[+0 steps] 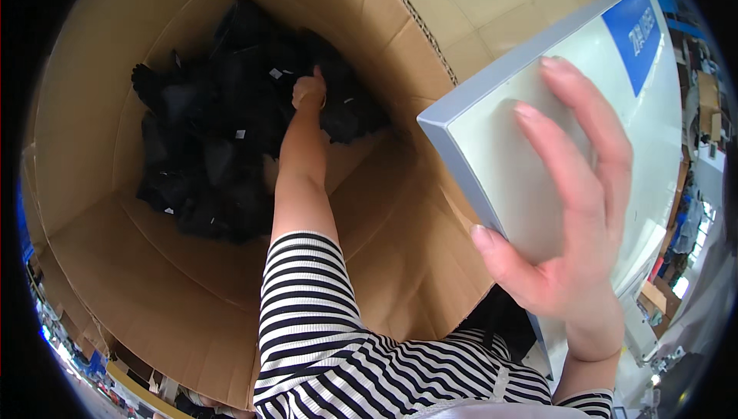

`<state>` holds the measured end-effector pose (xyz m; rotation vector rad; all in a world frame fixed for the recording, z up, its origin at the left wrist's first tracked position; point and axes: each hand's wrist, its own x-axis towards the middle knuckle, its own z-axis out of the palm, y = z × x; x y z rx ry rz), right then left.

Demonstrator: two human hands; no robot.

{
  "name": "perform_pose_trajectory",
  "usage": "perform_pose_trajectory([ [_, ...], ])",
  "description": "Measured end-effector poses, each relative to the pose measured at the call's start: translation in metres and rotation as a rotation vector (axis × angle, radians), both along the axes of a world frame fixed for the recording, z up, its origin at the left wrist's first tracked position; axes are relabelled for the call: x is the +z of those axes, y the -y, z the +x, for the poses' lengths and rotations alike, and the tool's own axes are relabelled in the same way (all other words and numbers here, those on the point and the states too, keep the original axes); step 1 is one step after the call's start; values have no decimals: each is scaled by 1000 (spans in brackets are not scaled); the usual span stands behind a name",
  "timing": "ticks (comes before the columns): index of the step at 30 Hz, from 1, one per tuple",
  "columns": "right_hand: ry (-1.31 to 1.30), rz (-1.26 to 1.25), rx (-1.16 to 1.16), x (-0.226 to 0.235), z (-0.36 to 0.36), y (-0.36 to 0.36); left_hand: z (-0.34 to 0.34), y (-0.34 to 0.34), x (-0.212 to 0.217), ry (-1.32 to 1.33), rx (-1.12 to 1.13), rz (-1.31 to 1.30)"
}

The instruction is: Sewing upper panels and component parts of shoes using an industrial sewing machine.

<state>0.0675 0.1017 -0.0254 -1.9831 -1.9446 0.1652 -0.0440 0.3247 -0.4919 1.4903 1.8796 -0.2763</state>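
Note:
My left hand (309, 90) reaches deep into a large cardboard box (400, 211) and is closed on a piece of the black fabric pile (223, 142) at its bottom. Small white tags show among the black pieces. My left arm wears a black-and-white striped sleeve (307, 304). My right hand (573, 211) lies flat on the corner of a pale grey-white table top (492, 150) with a blue label (636, 31), thumb hooked over its edge, fingers spread on the surface.
The box's brown walls curve around the pile, with a flap (492, 4) folded out behind. The table top juts over the box's right rim. Cluttered workshop floor and shelves (692, 211) show at the far right.

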Motion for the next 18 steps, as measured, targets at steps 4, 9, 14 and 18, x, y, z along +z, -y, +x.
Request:
perform_pose_trajectory([
  [4,8,5,-13,-9,9,7,23,32,-51,50,-7,-164],
  [9,-145,151,39,39,-13,-2,-158,52,-122,-201,-68,42],
  [14,-13,76,-77,4,-10,7,-118,160,2,133,-130,159],
  [18,11,224,-45,13,-15,13,-183,115,164,204,-225,586],
])
